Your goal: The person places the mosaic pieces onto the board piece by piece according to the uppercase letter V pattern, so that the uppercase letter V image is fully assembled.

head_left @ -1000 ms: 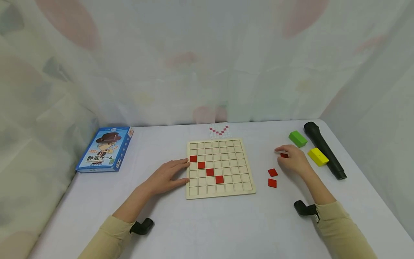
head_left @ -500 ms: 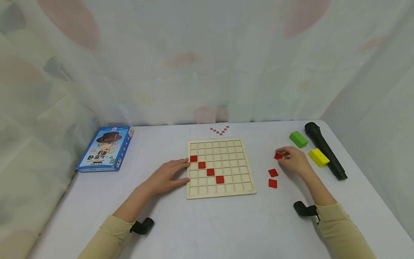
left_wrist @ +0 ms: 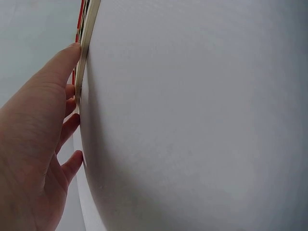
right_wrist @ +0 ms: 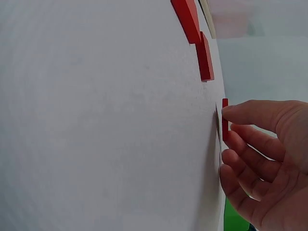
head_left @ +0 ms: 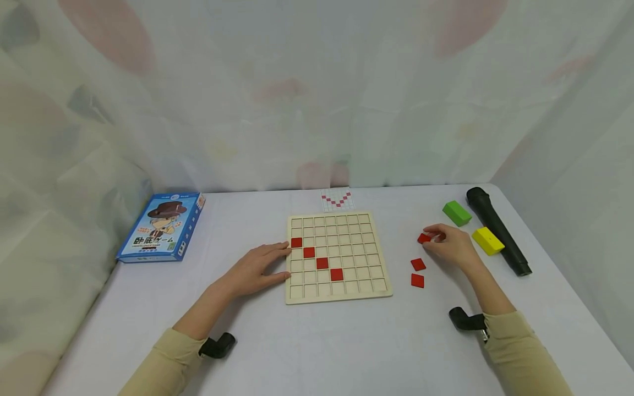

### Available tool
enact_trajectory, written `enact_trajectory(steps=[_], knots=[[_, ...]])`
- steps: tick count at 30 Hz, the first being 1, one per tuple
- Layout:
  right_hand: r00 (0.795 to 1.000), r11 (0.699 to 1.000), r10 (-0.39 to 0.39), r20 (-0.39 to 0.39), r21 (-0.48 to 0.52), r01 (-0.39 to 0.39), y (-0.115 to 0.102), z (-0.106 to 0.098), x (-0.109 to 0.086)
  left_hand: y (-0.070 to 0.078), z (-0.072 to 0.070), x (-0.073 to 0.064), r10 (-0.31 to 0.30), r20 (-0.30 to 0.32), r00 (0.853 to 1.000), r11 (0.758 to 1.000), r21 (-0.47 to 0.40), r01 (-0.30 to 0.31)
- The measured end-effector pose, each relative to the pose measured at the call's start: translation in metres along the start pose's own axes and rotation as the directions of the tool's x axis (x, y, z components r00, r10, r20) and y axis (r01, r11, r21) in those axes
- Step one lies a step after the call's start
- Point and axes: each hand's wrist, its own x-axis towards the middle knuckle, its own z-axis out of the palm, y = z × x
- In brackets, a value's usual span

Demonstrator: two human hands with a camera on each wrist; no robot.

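A square wooden grid board (head_left: pixel 342 298) lies mid-table, with several red square tiles set in its cells in a diagonal from upper left down to the right (head_left: pixel 322 263). My left hand (head_left: pixel 253 272) has its fingers extended and touches the board's left edge; the left wrist view shows the thumb (left_wrist: pixel 72 54) on that edge. To the right of the board, my right hand (head_left: pixel 449 245) pinches one red tile (head_left: pixel 424 238) between thumb and fingers. The right wrist view shows this tile (right_wrist: pixel 224 126) on edge-view close over the tabletop. Two loose red tiles (head_left: pixel 418 264) lie nearer me.
Behind the board is a small pattern card (head_left: pixel 338 199) showing a red V on a grid. A blue game box (head_left: pixel 159 228) lies at far left. Right of my right hand are a green block (head_left: pixel 457 213), a yellow block (head_left: pixel 487 241) and a black microphone (head_left: pixel 497 231).
My right hand has taken hold of the red tile, which has shifted slightly left and shows more between the fingers. The left hand and the board have stayed put.
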Motion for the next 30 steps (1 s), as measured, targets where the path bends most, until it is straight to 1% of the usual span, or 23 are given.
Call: enact_trajectory(steps=[6,14,19,23,30], knots=[[0.998,0.998,0.023,0.05,0.052,-0.025,-0.011,0.006,0.001,0.0,0.001,-0.001,0.001,-0.003,1.0,1.0,0.0,-0.001],[0.996,0.994,0.015,0.091,0.107,-0.025,-0.03,0.021,0.004,0.0,0.001,-0.001,0.002,-0.005,1.0,1.0,0.003,-0.002],[0.994,0.991,-0.04,0.103,0.134,0.026,-0.042,0.034,0.004,0.0,0.001,0.0,0.004,-0.007,1.0,1.0,0.005,-0.004],[0.987,0.984,-0.1,0.125,0.16,0.079,-0.056,0.045,0.004,0.0,0.001,0.0,0.001,-0.005,1.0,1.0,0.011,-0.001],[0.973,0.968,-0.145,0.18,0.228,0.102,-0.079,0.06,0.002,0.0,0.001,0.0,-0.004,-0.003,1.0,1.0,-0.002,0.004]])
